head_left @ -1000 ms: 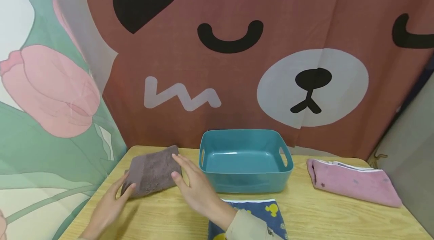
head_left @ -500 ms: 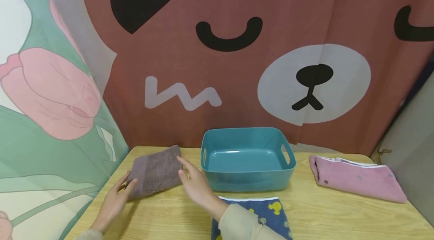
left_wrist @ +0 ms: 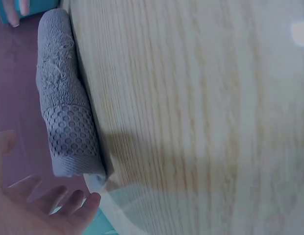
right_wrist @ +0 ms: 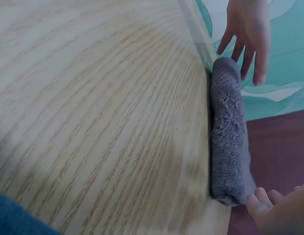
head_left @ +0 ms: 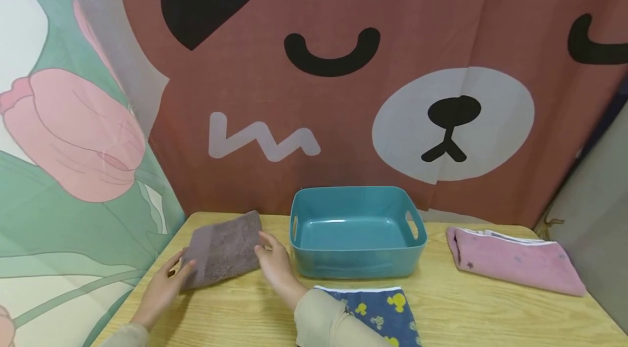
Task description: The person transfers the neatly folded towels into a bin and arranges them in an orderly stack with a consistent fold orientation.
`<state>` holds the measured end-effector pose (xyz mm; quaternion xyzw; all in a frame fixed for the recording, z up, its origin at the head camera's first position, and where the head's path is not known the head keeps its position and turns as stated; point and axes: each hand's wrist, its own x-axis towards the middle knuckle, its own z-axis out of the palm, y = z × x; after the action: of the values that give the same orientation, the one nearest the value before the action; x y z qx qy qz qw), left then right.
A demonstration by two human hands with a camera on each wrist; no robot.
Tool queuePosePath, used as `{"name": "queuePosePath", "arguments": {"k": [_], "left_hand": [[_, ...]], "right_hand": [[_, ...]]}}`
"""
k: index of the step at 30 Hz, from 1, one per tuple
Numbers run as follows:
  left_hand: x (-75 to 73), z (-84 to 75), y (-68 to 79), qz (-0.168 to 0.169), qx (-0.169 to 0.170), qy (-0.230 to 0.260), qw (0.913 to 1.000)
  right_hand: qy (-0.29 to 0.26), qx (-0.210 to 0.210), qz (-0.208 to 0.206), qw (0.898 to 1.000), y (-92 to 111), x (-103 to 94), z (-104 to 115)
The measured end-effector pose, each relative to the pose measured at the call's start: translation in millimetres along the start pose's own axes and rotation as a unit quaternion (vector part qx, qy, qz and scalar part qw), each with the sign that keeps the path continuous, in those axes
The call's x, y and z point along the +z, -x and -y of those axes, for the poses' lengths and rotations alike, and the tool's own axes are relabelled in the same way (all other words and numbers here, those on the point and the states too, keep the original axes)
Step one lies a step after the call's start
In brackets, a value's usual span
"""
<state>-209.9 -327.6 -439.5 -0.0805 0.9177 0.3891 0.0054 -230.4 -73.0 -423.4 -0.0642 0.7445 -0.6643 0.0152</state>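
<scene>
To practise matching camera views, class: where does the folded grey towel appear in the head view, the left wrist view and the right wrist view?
Head: the grey towel lies left of centre on the table, beside the teal basket.
Left wrist: upper left, seen edge-on along the table edge.
Right wrist: right of centre, edge-on.
Shared landmark: the wooden table, whose grain shows in all three views.

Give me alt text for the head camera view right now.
Two hands, left hand and right hand, flank a folded grey towel on a wooden table, beside an empty teal basket. A pink towel lies right; a blue patterned cloth lies at the near edge.
</scene>
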Motion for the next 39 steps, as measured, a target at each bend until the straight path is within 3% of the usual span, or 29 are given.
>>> {"name": "queuePosePath", "arguments": {"k": [8, 17, 25, 33, 39], "left_hand": [[-0.2, 7.8, -2.6, 0.023, -0.026, 0.068, 0.9971], [6.3, 12.8, 1.4, 0.012, -0.057, 0.094, 0.9938], [14.8, 15.4, -3.6, -0.004, -0.048, 0.091, 0.9947], [14.1, 12.5, -9.4, 0.005, -0.095, 0.158, 0.9827], [12.2, 6.4, -6.3, 0.019, -0.118, 0.189, 0.9746]], "right_hand": [[-0.004, 0.013, -0.029, 0.999, -9.0, 4.5, -12.8], [0.018, 0.028, -0.041, 0.999, -15.1, 15.8, -24.5], [0.043, 0.068, -0.059, 0.995, -27.4, 15.2, -29.5], [0.0, 0.121, -0.044, 0.992, -25.9, 10.3, -28.6], [-0.014, 0.125, -0.03, 0.992, -25.6, 11.7, -23.9]]}}
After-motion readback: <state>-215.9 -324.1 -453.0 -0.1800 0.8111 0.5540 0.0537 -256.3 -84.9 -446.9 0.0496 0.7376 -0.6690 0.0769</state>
